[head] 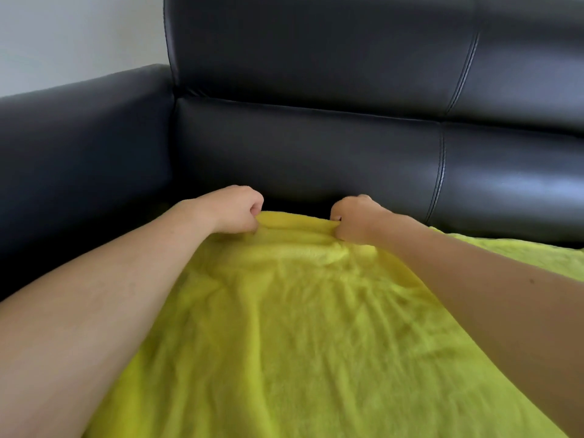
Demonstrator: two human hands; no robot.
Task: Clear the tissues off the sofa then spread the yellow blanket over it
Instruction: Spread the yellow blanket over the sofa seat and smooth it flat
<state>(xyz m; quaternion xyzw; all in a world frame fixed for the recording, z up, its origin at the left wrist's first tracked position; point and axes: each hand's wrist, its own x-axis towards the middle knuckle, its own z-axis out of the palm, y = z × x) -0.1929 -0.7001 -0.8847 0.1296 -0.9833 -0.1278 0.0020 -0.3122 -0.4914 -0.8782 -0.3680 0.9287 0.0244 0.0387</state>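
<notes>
- Head view: the left hand [232, 208] and the right hand [355, 218] are both closed into fists, each pinching the far edge of the fuzzy yellow-green fleece blanket [284, 327]. The two hands sit near one another, with a short bunched stretch of hem between them.
- Head view: the blanket runs from the hands back toward the person, covering the seat under both forearms and reaching out to the right of the right hand. Just beyond the hands rises the backrest of the glossy black leather sofa [316, 147]; its armrest stands to the left of the left hand.
- Head view: no tissues show anywhere around the hands, so the clearing part looks done — the step in hand seems to be the spreading.
- Doing it well: I would carry the hem up to the crease where seat meets backrest, then draw the hands apart along it so the bunched section flattens. A light, even pull should also ease the wrinkles fanning out below the hands — tugging one side harder would likely skew the cloth.
</notes>
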